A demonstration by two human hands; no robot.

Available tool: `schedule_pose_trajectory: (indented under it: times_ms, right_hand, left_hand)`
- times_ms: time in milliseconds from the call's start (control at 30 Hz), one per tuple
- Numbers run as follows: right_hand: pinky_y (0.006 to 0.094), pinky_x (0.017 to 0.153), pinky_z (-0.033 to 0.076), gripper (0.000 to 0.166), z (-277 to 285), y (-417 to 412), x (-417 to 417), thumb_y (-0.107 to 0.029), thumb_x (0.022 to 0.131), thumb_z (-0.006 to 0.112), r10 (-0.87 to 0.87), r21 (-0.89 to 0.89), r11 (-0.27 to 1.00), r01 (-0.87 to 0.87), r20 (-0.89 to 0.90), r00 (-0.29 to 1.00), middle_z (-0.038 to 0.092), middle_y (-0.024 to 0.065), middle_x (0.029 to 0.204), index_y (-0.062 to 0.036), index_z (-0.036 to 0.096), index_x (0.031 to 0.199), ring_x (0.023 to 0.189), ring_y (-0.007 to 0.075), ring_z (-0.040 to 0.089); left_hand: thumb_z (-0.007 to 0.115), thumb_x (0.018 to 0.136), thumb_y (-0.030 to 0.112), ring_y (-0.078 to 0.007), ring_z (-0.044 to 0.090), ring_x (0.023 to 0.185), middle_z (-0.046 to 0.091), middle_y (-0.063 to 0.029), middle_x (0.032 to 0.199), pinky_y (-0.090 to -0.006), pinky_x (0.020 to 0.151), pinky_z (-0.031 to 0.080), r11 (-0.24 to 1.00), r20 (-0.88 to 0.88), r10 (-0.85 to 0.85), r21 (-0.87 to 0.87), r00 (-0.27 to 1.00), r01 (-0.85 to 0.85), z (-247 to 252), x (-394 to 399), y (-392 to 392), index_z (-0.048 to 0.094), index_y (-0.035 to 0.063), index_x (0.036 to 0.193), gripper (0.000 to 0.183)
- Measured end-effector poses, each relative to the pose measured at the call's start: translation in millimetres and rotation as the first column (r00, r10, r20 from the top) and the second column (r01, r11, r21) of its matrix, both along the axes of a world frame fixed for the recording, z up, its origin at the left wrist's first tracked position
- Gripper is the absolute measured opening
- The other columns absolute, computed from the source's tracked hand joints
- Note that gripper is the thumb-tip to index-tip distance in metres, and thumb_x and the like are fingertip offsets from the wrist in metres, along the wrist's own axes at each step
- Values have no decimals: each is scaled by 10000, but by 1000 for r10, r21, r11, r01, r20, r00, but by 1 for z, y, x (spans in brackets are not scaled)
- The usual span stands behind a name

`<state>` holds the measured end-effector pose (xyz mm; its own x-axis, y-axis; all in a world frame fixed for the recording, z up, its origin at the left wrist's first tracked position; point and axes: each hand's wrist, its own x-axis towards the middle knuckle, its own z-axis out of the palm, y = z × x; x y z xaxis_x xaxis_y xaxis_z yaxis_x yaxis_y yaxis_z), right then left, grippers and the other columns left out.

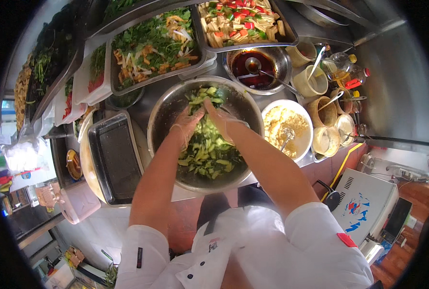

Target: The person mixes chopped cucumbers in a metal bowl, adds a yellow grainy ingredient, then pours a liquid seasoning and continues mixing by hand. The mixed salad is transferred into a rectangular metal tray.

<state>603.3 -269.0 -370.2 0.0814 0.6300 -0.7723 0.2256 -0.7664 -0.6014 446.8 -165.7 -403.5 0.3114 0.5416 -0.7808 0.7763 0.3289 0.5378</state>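
Note:
A large stainless steel mixing bowl (160, 119) stands in front of me with chopped green cucumber (210, 159) in it. Both hands wear thin clear plastic gloves and reach down into the bowl. My left hand (188, 123) and my right hand (223, 121) come together near its far side, fingertips almost meeting. Cucumber pieces lie between the palms and bunch up just beyond the fingers. Much of the food under the hands is hidden.
Right of the bowl are a white bowl of minced garlic (286, 126) and several seasoning tubs (322, 112). Behind stand a steel bowl of dark red sauce (250, 72), a herb-topped tray (156, 50) and a tofu-skin tray (243, 25). A black rectangular tray (115, 159) sits left.

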Motion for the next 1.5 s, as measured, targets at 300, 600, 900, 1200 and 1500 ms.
schedule_pose_trajectory:
  times_ms: [300,600,900,1200,1500]
  right_hand:
    - [497,1188,331,872,-58,-99,-41,-714,1011,396,-671,-205,731,651,-389,631,423,206,1598,-91,326,1617,1442,357,422]
    - [488,1200,369,694,76,-49,-23,-624,1064,367,369,13,927,-375,151,917,546,258,1470,-84,573,1449,1385,365,519]
    - [666,1163,217,880,-28,-30,-31,-766,955,394,-583,-204,809,551,-157,797,320,211,1631,-181,353,1611,1478,439,320]
    - [475,1236,268,817,-8,-54,-7,-637,1029,465,-13,148,989,32,-129,992,219,209,1698,-157,251,1655,1519,360,330]
    - [538,1219,259,961,4,-12,-27,-801,982,266,-326,-131,941,313,-93,941,263,226,1681,-97,289,1637,1541,382,272]
  left_hand:
    - [744,945,436,-382,243,1549,177,-150,1720,-615,1205,311,729,-29,667,-180,744,-660,-41,-53,-69,14,267,1680,1050]
    - [675,976,420,-341,454,1429,380,-175,1625,-457,1113,439,995,269,96,-52,958,-85,16,-113,-78,398,129,1598,741]
    - [649,953,544,-412,281,1532,216,-122,1712,-766,1165,93,416,115,887,-621,447,-665,6,-53,-135,228,184,1657,895]
    - [743,940,485,-302,411,1465,372,-180,1639,-461,1144,410,991,399,-2,125,917,-53,-10,-120,-57,240,179,1662,931]
    - [689,908,634,-370,289,1533,239,-147,1701,-577,1194,342,968,-30,235,-89,972,-237,13,-19,-28,119,188,1680,1058]
